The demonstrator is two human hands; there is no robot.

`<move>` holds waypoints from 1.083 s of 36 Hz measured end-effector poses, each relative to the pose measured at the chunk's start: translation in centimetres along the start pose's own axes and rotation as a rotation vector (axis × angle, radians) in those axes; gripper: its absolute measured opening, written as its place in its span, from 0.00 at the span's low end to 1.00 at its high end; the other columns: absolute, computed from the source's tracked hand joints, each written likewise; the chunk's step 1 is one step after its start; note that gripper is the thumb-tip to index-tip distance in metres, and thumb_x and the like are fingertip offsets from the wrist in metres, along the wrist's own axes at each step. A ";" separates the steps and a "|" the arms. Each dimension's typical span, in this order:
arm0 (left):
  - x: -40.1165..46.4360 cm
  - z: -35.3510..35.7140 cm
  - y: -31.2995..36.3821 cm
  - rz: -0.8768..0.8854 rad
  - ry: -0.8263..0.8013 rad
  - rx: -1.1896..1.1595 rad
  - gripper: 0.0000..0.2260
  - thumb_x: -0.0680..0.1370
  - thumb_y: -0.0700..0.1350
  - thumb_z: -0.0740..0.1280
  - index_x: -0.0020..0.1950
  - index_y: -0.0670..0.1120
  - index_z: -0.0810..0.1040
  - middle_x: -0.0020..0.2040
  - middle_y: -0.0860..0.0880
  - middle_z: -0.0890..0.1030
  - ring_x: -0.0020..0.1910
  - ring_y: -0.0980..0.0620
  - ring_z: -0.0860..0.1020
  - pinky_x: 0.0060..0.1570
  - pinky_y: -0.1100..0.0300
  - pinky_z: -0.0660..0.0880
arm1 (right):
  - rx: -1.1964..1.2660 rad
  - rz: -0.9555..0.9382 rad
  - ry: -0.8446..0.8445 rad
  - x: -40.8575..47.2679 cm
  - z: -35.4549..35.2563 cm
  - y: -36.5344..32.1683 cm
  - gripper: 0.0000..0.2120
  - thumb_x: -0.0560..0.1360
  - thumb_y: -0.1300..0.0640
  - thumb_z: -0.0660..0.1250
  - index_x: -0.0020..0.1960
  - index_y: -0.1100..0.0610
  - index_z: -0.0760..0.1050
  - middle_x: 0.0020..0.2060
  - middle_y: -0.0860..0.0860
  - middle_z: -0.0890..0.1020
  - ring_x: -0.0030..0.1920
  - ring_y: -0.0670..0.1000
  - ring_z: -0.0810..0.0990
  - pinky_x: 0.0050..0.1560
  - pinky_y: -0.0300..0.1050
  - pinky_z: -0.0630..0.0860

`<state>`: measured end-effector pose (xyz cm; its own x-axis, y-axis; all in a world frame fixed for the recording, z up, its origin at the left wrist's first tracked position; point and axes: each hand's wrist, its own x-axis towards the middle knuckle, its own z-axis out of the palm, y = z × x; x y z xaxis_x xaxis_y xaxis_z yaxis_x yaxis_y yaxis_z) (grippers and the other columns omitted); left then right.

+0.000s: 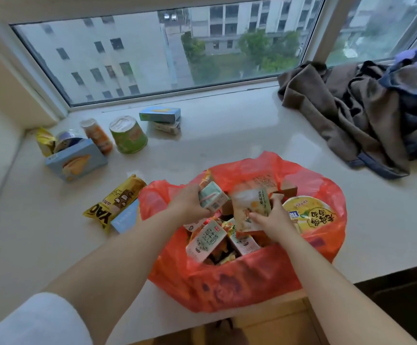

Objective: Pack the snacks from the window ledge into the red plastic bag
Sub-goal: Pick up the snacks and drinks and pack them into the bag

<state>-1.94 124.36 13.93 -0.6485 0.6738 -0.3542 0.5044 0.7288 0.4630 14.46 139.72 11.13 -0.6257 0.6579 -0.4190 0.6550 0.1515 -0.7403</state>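
Snacks already crowd the red bag [239, 282] at lower middle; more wait on the ledge [227, 135] at upper left. The left hand [190, 201] grips a carton [212, 199] and the right hand [274, 220] grips a packet [249, 207] over the bag's mouth. Pushed in hard, they could slide out or tear the thin plastic.

Soft, even daylight comes in through the window [152, 53] and spreads over the pale ledge [227, 135] below it. Shadows below the window are faint and short. A mild sheen lies on the ledge just below the window frame. The view through the glass is hazy and washed out. Wide-angle distortion bows the window frame and bends straight lines toward the picture's edges. Detail is slightly soft throughout, with smeared print on packaging.
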 end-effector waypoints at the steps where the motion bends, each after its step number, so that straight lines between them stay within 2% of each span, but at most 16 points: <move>1: -0.1 0.4 -0.5 -0.016 -0.020 -0.004 0.18 0.68 0.50 0.74 0.52 0.49 0.70 0.46 0.51 0.77 0.42 0.52 0.77 0.35 0.61 0.73 | 0.006 -0.013 -0.037 -0.1 0.0 0.1 0.31 0.72 0.54 0.72 0.68 0.57 0.60 0.54 0.52 0.78 0.52 0.52 0.77 0.53 0.44 0.72; 4: -0.3 1.4 -1.7 -0.050 -0.079 0.039 0.18 0.69 0.51 0.73 0.53 0.48 0.70 0.49 0.50 0.77 0.45 0.50 0.76 0.40 0.58 0.72 | -0.078 -0.030 -0.209 0.1 0.4 0.6 0.27 0.71 0.53 0.72 0.65 0.56 0.65 0.55 0.51 0.78 0.57 0.52 0.77 0.56 0.47 0.73; 6: -0.4 2.0 -2.5 -0.104 -0.116 0.040 0.19 0.70 0.52 0.73 0.54 0.48 0.70 0.49 0.50 0.77 0.45 0.50 0.76 0.40 0.58 0.72 | -0.190 -0.018 -0.267 0.3 0.8 0.9 0.30 0.71 0.50 0.72 0.68 0.57 0.65 0.59 0.53 0.77 0.60 0.54 0.75 0.58 0.47 0.72; 7: -0.5 2.2 -2.9 -0.131 -0.123 0.030 0.19 0.70 0.53 0.73 0.54 0.48 0.70 0.49 0.50 0.77 0.45 0.51 0.76 0.40 0.57 0.73 | -0.263 -0.022 -0.241 0.5 1.0 1.0 0.31 0.70 0.48 0.71 0.68 0.57 0.65 0.61 0.54 0.75 0.61 0.55 0.74 0.59 0.48 0.71; 9: -0.6 2.5 -3.6 -0.156 -0.115 0.036 0.19 0.70 0.53 0.72 0.55 0.47 0.69 0.50 0.49 0.77 0.45 0.50 0.76 0.42 0.56 0.75 | -0.412 -0.075 -0.084 0.6 1.2 0.8 0.36 0.69 0.45 0.72 0.70 0.58 0.63 0.65 0.56 0.70 0.66 0.56 0.69 0.65 0.50 0.68; 12: -1.0 2.8 -4.2 -0.137 -0.088 0.099 0.23 0.71 0.52 0.72 0.61 0.47 0.67 0.55 0.47 0.75 0.50 0.49 0.75 0.46 0.55 0.74 | -0.407 -0.229 0.087 0.4 1.6 0.4 0.40 0.69 0.49 0.73 0.74 0.56 0.56 0.70 0.54 0.61 0.71 0.55 0.60 0.71 0.50 0.62; 16: -1.4 3.1 -3.9 -0.092 -0.061 0.143 0.32 0.73 0.52 0.70 0.71 0.51 0.58 0.64 0.45 0.71 0.55 0.44 0.77 0.49 0.52 0.75 | -0.512 -0.393 0.103 0.1 2.1 0.1 0.37 0.72 0.52 0.71 0.75 0.47 0.55 0.65 0.54 0.64 0.67 0.56 0.63 0.66 0.48 0.67; 18: -1.6 3.4 -3.5 -0.065 -0.061 0.161 0.36 0.74 0.49 0.67 0.75 0.54 0.49 0.68 0.44 0.68 0.56 0.42 0.77 0.49 0.50 0.76 | -0.584 -0.409 0.069 0.1 2.4 0.2 0.35 0.74 0.51 0.68 0.75 0.45 0.53 0.64 0.53 0.65 0.65 0.55 0.65 0.63 0.46 0.70; 20: -1.8 3.8 -3.3 -0.070 -0.059 0.173 0.38 0.75 0.47 0.65 0.77 0.53 0.44 0.71 0.44 0.65 0.59 0.41 0.75 0.50 0.50 0.74 | -0.605 -0.408 0.064 0.1 2.6 0.2 0.35 0.75 0.49 0.66 0.76 0.45 0.52 0.64 0.52 0.66 0.62 0.54 0.67 0.61 0.45 0.70; 23: -2.0 3.9 -3.4 -0.083 -0.074 0.213 0.34 0.76 0.49 0.63 0.77 0.48 0.49 0.70 0.44 0.64 0.62 0.43 0.72 0.55 0.50 0.73 | -0.605 -0.405 0.053 0.1 2.7 0.3 0.35 0.75 0.49 0.66 0.76 0.47 0.53 0.64 0.53 0.67 0.60 0.54 0.67 0.62 0.46 0.69; 28: -2.1 3.4 -3.0 -0.076 -0.117 0.271 0.31 0.76 0.51 0.63 0.75 0.47 0.54 0.67 0.44 0.67 0.62 0.44 0.71 0.56 0.50 0.73 | -0.674 -0.360 0.017 -0.1 2.9 0.1 0.34 0.76 0.48 0.65 0.76 0.47 0.51 0.66 0.53 0.65 0.63 0.56 0.66 0.61 0.48 0.71; 31: -1.9 2.9 -2.6 -0.086 -0.112 0.269 0.29 0.76 0.54 0.62 0.74 0.46 0.58 0.67 0.43 0.67 0.65 0.43 0.67 0.59 0.49 0.70 | -0.699 -0.314 0.016 -0.2 3.0 -0.5 0.34 0.76 0.47 0.64 0.76 0.48 0.52 0.68 0.55 0.64 0.66 0.58 0.64 0.65 0.50 0.68; 34: -1.8 2.0 -1.9 -0.075 -0.026 0.215 0.29 0.76 0.56 0.63 0.74 0.46 0.61 0.72 0.43 0.63 0.70 0.43 0.63 0.65 0.47 0.68 | -0.765 -0.298 0.058 -0.4 3.0 -1.7 0.32 0.77 0.44 0.61 0.76 0.51 0.54 0.70 0.58 0.62 0.70 0.59 0.60 0.68 0.51 0.63; 37: -1.8 0.6 -1.2 -0.021 0.085 0.209 0.26 0.76 0.50 0.62 0.73 0.46 0.62 0.74 0.45 0.61 0.72 0.45 0.59 0.68 0.49 0.63 | -0.799 -0.325 0.093 -0.4 2.9 -3.6 0.30 0.77 0.46 0.59 0.75 0.53 0.55 0.69 0.58 0.63 0.69 0.58 0.61 0.69 0.50 0.60; 39: -1.7 -0.5 -0.9 0.024 0.164 0.233 0.25 0.77 0.50 0.62 0.73 0.47 0.64 0.73 0.45 0.62 0.72 0.46 0.59 0.68 0.51 0.61 | -0.746 -0.348 0.110 -0.4 2.9 -5.2 0.29 0.76 0.47 0.60 0.74 0.53 0.58 0.69 0.56 0.64 0.69 0.57 0.61 0.69 0.50 0.59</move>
<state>-1.63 122.48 14.50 -0.7087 0.6765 -0.2001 0.6259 0.7338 0.2642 10.07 136.53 13.65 -0.8248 0.5458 -0.1478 0.5648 0.7835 -0.2591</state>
